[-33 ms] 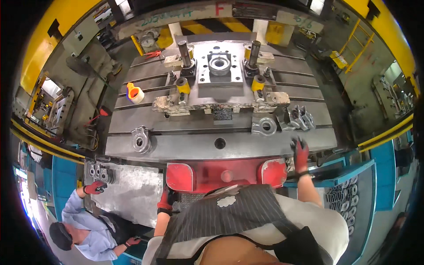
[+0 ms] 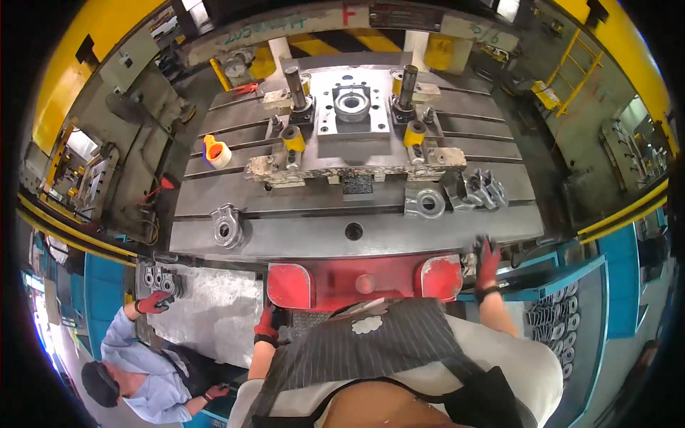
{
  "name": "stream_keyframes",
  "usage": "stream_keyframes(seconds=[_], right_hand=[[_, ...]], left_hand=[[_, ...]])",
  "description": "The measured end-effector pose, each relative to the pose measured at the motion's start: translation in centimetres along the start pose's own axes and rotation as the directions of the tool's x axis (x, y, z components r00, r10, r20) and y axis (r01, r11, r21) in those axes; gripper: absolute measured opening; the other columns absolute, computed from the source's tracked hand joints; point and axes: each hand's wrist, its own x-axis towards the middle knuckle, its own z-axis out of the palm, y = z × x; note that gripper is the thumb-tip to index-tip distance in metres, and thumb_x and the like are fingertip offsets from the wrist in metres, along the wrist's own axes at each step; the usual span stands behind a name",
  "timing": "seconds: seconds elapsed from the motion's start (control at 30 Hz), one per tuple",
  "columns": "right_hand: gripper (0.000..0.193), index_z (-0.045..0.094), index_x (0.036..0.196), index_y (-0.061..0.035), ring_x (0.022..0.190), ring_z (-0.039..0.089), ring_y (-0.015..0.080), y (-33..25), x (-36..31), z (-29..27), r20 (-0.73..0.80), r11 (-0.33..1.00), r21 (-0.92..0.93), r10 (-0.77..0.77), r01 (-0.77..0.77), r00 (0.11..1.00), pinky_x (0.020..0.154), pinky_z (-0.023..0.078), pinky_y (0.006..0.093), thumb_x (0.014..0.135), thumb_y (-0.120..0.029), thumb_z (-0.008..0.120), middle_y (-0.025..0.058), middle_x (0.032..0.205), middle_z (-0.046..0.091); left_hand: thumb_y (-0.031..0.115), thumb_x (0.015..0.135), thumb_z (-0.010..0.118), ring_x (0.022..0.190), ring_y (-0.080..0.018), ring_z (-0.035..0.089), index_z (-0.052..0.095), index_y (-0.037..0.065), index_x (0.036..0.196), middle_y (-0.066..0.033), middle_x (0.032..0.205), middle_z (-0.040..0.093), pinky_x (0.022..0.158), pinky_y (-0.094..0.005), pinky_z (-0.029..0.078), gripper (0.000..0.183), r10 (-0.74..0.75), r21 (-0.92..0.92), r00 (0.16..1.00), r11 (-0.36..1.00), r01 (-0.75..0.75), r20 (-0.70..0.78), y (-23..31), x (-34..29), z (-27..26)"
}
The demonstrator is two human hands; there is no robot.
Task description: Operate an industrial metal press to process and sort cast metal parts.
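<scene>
My right hand (image 2: pixel 489 264), in a red glove with dark fingers, is over the right front edge of the press bed (image 2: pixel 300 235). Its fingers stretch forward and hold nothing. My left hand (image 2: pixel 267 326), gloved alike, is low beside the left end of the red two-sided console (image 2: pixel 364 278); its fingers are mostly hidden. Beyond my right hand, several grey forged parts (image 2: pixel 485 191) stand in a row, with one ring-ended part (image 2: pixel 429 204) lying to their left. Another ring-shaped part (image 2: pixel 226 227) rests on the left front of the bed. A ring-shaped part (image 2: pixel 352 105) sits in the die (image 2: pixel 354 128).
Two upright posts (image 2: pixel 407 85) flank the die. An orange-and-white container (image 2: pixel 217 152) stands at left on the bed. A co-worker (image 2: pixel 146 357) works at a metal table (image 2: pixel 214 307) at lower left. A blue-edged bin (image 2: pixel 596 342) of stacked parts is at right.
My right hand has drawn back slightly toward me, away from the row of parts. The view has shifted very little. My left hand stays where it was.
</scene>
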Motion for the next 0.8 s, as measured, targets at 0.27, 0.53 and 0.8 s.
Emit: stream_keyframes(seconds=[0.27, 0.53, 0.8], right_hand=[[0.052, 0.034, 0.134, -0.005, 0.116, 0.045, 0.0205, 8.6, -4.9, -7.0, 0.457, 0.829, -0.359, 0.557, -0.429, 0.694, 0.099, 0.034, 0.0349, 0.089, -0.025, 0.052, 0.0091, 0.127, 0.048], [0.05, 0.038, 0.13, -0.0045, 0.112, 0.048, 0.0204, 10.4, -4.0, -3.5, 0.553, 0.83, -0.522, 0.504, -0.196, 0.663, 0.096, 0.037, 0.034, 0.089, -0.027, 0.053, 0.0091, 0.123, 0.05], [0.049, 0.041, 0.127, -0.004, 0.107, 0.05, 0.0202, 11.1, -4.1, -6.1, 0.564, 0.813, -0.569, 0.492, -0.119, 0.663, 0.092, 0.039, 0.0332, 0.088, -0.029, 0.055, 0.0091, 0.12, 0.052]], left_hand=[[0.009, 0.084, 0.058, 0.116, -0.016, 0.046, 0.041, 0.01, 0.132, -0.0048, 0.128, 0.047, 0.095, -0.0336, 0.04, 0.051, -0.113, 0.409, 0.991, 0.909, 0.076, 0.068, 2.6, 3.2, 0.1], [0.014, 0.084, 0.059, 0.117, -0.0152, 0.045, 0.039, 0.012, 0.134, -0.0029, 0.131, 0.047, 0.097, -0.0336, 0.039, 0.054, -0.136, 0.551, 0.99, 0.823, 0.136, -0.041, 3.4, 1.4, 1.5], [0.022, 0.083, 0.061, 0.118, -0.0142, 0.045, 0.038, 0.013, 0.135, -0.0014, 0.132, 0.047, 0.098, -0.0328, 0.037, 0.057, -0.241, 0.411, 0.966, 0.875, 0.258, -0.092, 5.2, 0.4, 3.7]])
